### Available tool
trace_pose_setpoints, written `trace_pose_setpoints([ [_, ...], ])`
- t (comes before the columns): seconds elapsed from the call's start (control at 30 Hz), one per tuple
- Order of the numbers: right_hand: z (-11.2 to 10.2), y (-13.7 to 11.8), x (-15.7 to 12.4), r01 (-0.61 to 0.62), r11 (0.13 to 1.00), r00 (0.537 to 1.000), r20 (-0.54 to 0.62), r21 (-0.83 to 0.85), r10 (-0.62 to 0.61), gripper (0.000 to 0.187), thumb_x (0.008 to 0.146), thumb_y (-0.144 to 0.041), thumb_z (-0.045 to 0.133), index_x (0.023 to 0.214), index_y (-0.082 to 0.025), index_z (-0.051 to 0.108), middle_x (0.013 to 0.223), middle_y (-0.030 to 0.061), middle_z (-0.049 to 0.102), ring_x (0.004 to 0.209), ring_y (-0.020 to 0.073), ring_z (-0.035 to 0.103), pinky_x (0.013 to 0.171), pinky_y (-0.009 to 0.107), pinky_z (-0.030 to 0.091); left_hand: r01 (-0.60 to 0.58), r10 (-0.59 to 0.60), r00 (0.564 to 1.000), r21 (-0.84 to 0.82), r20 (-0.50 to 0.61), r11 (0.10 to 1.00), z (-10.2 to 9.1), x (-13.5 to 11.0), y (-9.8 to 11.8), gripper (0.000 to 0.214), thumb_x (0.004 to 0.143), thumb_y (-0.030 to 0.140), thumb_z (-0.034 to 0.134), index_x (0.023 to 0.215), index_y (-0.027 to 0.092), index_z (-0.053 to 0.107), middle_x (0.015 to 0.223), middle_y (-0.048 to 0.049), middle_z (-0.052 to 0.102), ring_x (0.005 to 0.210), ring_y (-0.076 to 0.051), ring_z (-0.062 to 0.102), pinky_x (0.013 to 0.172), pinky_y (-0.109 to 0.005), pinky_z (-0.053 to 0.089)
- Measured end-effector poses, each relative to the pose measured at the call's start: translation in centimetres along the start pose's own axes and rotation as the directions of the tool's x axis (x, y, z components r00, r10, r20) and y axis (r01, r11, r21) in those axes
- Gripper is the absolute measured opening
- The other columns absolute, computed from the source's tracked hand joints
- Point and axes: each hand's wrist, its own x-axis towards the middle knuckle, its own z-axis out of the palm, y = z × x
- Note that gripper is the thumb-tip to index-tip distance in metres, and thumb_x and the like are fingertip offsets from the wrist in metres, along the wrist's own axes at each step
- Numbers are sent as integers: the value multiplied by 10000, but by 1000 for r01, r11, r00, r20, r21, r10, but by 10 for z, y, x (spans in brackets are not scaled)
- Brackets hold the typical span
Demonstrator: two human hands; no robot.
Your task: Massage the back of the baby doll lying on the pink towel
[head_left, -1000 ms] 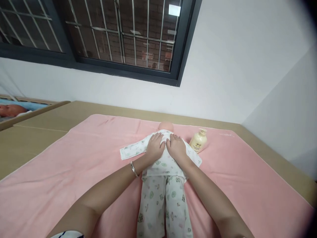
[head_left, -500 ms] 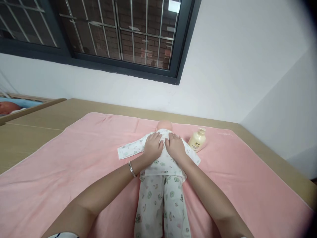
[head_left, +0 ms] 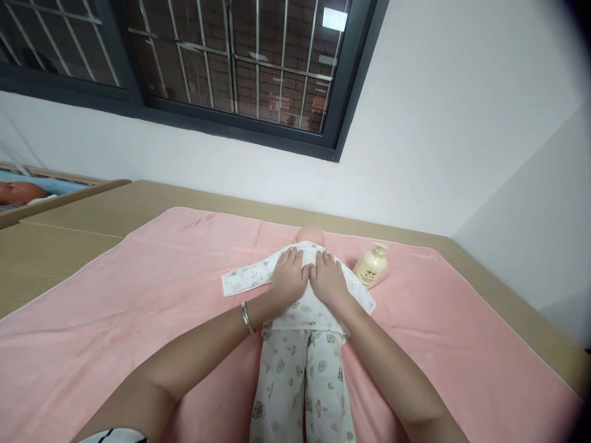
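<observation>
A baby doll (head_left: 310,234) lies on a pink blanket (head_left: 184,258), its bald head at the far end and no face showing. It wears a white printed top (head_left: 305,317) and matching trousers (head_left: 281,381). Flat on the upper part of the top rests my left hand (head_left: 290,277), fingers stretched forward, a silver bangle (head_left: 247,317) on the wrist. My right hand (head_left: 329,277) lies beside it in the same way, the two thumbs close together at the middle. Neither hand grips anything. One sleeve (head_left: 244,279) reaches out to the left.
A pale yellow pump bottle (head_left: 372,264) stands right of the doll, close to the right sleeve. The blanket covers a wooden surface (head_left: 152,195) against a white wall under a barred window (head_left: 231,67). At far left, another doll (head_left: 21,192) lies in a blue-lined container.
The thumbs have come closer together, and my hands still lie flat on the doll's top. The whole view has shifted slightly.
</observation>
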Motion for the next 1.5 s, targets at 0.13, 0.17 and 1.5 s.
trace_pose_setpoints([
  [0.13, -2, -6, -7, 95, 995, 995, 37, 16, -96, 553, 1029, -260, 305, 1538, -45, 334, 1587, 216, 263, 1489, 333, 233, 1200, 477, 215, 57, -54, 996, -61, 65, 996, 7, 4, -10, 542, 934, 293, 440, 1413, 44, 484, 1516, -220, 423, 1446, -363, 345, 1194, -555, 280],
  [0.17, -3, -1, -3, 106, 993, 993, 44, 50, -108, 545, 1037, -272, 291, 1541, -67, 337, 1594, 192, 261, 1494, 318, 225, 1206, 477, 205, 47, -43, 998, -61, 55, 997, 6, 3, -9, 525, 940, 298, 433, 1395, 46, 507, 1504, -218, 441, 1437, -359, 363, 1191, -554, 288],
  [1.5, -3, 28, 22, 120, 992, 992, 26, 36, -121, 524, 1066, -364, 296, 1525, -121, 365, 1554, 135, 378, 1447, 288, 329, 1177, 430, 253, -167, 172, 985, 158, -17, 973, -15, -2, 6, 364, 970, 280, 442, 1235, 154, 658, 1309, -133, 629, 1231, -306, 551, 1083, -488, 411],
])
